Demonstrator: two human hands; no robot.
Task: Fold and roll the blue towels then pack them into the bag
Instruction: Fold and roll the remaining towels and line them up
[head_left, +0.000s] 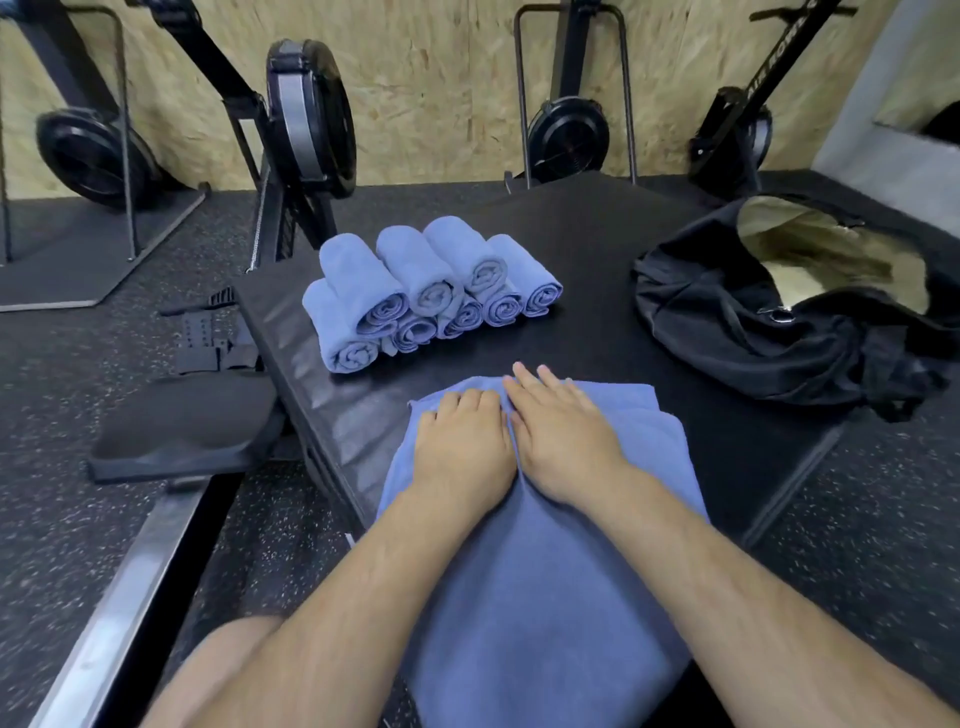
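Blue towel (545, 597) left of the bag (753, 338): our left hand (465, 441) curls round its far edge, our right hand (563, 441) presses flat; uneven pull could skew our roll.

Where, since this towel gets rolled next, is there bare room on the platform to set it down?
Bare platform lies between the rolled towels and the bag. A narrower strip runs between the rolled towels and the flat towel. The bag crowds the right side; the rolled towels crowd the left edge.
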